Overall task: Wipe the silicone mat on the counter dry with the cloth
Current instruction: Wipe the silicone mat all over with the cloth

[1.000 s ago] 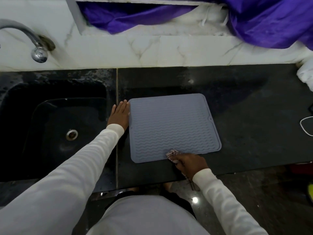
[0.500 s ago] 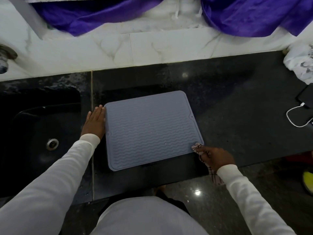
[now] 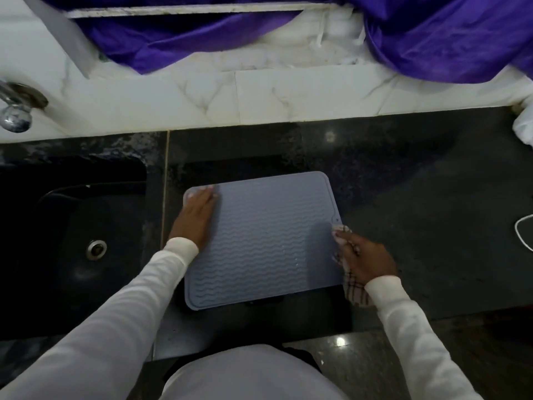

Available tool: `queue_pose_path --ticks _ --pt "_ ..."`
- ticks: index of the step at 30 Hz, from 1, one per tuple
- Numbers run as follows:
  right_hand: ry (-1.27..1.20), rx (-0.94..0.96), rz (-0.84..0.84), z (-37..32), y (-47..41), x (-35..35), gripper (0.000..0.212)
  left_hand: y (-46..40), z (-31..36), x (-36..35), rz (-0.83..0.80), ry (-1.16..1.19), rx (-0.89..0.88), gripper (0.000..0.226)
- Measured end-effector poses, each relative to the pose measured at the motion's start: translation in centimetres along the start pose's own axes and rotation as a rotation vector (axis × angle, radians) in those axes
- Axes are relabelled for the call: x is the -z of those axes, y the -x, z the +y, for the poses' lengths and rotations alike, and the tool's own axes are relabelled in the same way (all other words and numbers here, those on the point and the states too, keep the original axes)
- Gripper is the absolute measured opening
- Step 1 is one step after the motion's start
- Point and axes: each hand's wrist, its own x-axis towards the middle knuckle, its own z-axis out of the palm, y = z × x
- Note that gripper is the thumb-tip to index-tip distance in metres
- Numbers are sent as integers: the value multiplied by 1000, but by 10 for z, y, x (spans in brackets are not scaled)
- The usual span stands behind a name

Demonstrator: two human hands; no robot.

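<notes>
A grey silicone mat (image 3: 265, 243) with wavy ridges lies flat on the black granite counter (image 3: 418, 174). My left hand (image 3: 194, 217) rests flat on the mat's far left corner, fingers straight. My right hand (image 3: 364, 259) grips a bunched checked cloth (image 3: 356, 290) and presses it against the mat's right edge, about halfway along. Part of the cloth hangs out below my wrist, the rest is hidden in my palm. A few water drops glint on the mat near its right side.
A black sink (image 3: 72, 246) with a metal drain (image 3: 96, 249) lies left of the mat, a chrome tap (image 3: 14, 116) above it. Purple fabric (image 3: 432, 39) drapes over the white marble ledge behind. A white cable (image 3: 523, 232) lies at the far right.
My right hand carried the cloth from the mat's near edge round the near right corner and up along the right edge. My left hand moved from beside the left edge onto the mat.
</notes>
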Motion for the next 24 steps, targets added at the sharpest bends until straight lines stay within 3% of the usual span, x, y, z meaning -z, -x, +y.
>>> queue_pose_path --ticks 5,8,13,24 --pt "112 79 18 -52 -94 10 41 -58 71 -25 -78 57 -340 61" --pt "176 85 -11 -72 -141 0 41 -98 112 -42 -164 67 -423 61" --pt "153 62 -14 -74 -160 -22 46 -148 165 -63 -215 43 -350 58" --pt "174 31 5 -70 -170 -29 45 -147 162 -85 -214 -60 -312 62"
